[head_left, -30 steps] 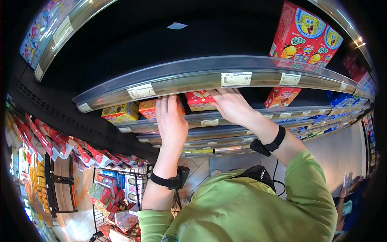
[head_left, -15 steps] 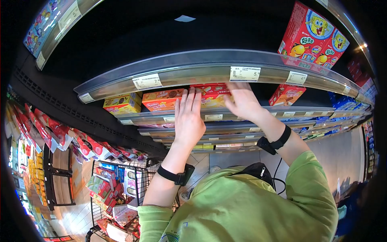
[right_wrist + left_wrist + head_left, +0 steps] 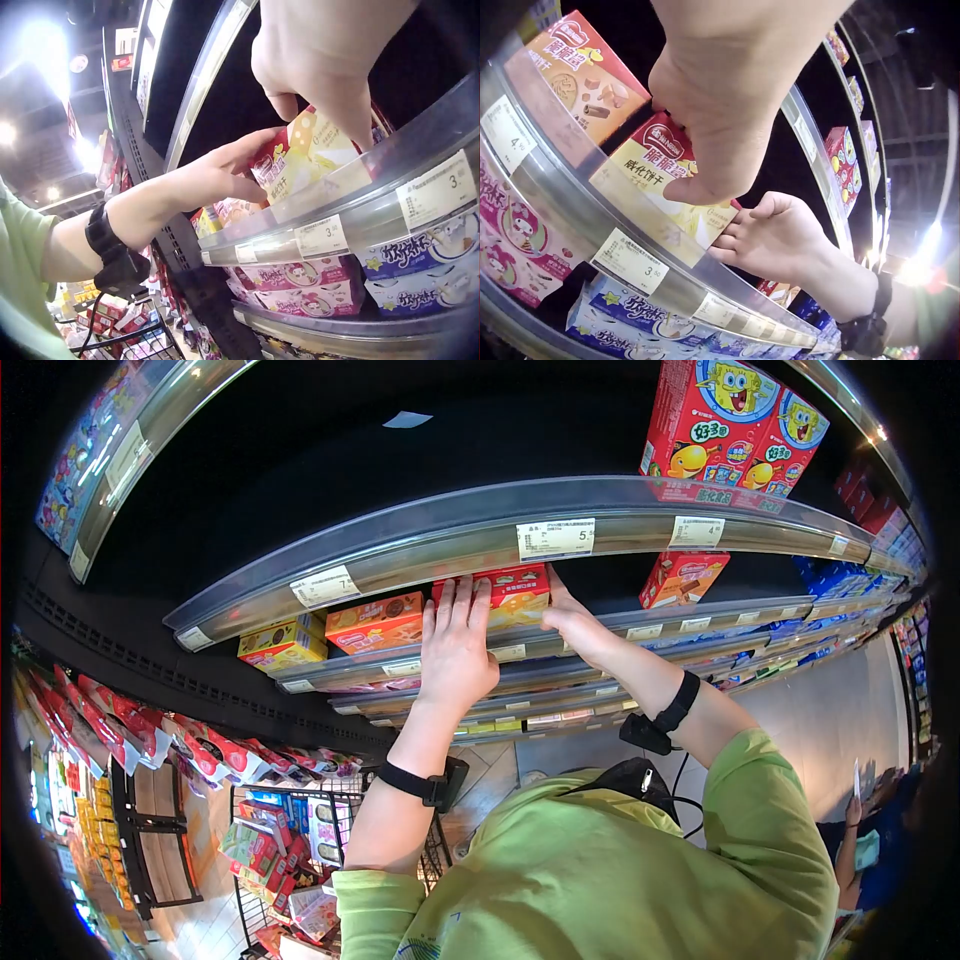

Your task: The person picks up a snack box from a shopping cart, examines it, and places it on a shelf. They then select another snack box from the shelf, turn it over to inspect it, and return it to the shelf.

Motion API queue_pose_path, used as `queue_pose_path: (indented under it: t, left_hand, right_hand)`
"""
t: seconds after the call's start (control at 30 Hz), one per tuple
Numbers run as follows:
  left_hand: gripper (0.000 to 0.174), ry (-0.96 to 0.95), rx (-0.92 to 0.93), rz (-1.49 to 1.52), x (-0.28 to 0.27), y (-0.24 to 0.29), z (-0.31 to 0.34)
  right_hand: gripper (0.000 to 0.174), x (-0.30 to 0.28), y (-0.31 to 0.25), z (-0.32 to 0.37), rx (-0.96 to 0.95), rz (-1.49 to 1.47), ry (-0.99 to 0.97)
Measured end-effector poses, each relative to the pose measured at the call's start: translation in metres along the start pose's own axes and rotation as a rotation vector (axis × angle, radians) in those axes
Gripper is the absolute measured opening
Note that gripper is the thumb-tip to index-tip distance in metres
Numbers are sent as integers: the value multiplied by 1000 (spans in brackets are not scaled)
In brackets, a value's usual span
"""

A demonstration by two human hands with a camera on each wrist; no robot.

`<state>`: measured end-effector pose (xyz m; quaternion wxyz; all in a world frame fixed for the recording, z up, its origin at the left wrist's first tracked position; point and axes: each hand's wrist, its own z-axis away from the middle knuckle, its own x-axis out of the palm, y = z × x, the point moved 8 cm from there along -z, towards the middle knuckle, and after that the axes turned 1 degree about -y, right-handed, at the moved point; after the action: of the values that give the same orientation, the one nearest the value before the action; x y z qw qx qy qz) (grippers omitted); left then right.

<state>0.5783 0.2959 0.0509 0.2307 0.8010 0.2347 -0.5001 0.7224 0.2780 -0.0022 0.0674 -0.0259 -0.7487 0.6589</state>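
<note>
A red and yellow biscuit box [image 3: 520,606] lies on the shelf below the top ledge, between the two hands. My left hand [image 3: 458,650] reaches over its left end with fingers straight; in the left wrist view the thumb of the left hand [image 3: 724,112] lies against the front of the box [image 3: 637,166]. At the right end of the box is my right hand [image 3: 580,628], its fingertips partly hidden under the ledge in the head view. The left wrist view shows the right hand [image 3: 776,236] with fingers against that end. An orange box [image 3: 375,623] sits to the left.
A yellow box [image 3: 283,645] stands farther left, and a red box [image 3: 684,579] to the right. SpongeBob boxes [image 3: 730,435] stand above. Clear-fronted ledges [image 3: 430,550] with price tags run across. A loaded cart [image 3: 345,800] is below left, a person [image 3: 868,840] at far right.
My left hand has moved right, off the orange box and onto the left end of the red and yellow box. My right hand has shifted from over that box to its right end.
</note>
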Motion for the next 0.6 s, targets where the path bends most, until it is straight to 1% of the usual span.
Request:
queue_pose_path:
  t: [0.17,0.23,0.27,0.33,0.37,0.43,0.47,0.5,0.57,0.6]
  left_hand:
    - [84,9,9,29,1,-2,-1]
    - [84,2,-5,24,2,-2,-1]
    - [84,2,1,28,2,-2,-1]
    - [85,6,-13,37,1,-2,-1]
    - [85,7,-3,44,-1,0,-1]
    - [85,7,-40,69,-6,0,0]
    - [85,12,-44,75,-6,0,1]
    - [85,27,-36,69,-10,3,2]
    - [83,68,-7,53,-16,6,6]
    - [79,79,-10,91,-19,8,9]
  right_hand:
    - [92,1,-3,2,39,-29,-14]
    - [93,1,-3,1,10,45,-70]
    - [93,-1,1,0,9,48,-64]
    - [91,-4,5,-1,-70,75,-55]
    - [91,-7,2,4,-71,81,-45]
    - [88,-15,0,20,-9,324,1]
    - [87,-19,-4,29,21,403,-4]
    - [84,-20,-21,42,41,413,7]
    - [78,-30,-40,61,-125,670,55]
    - [78,-36,-44,70,-118,675,73]
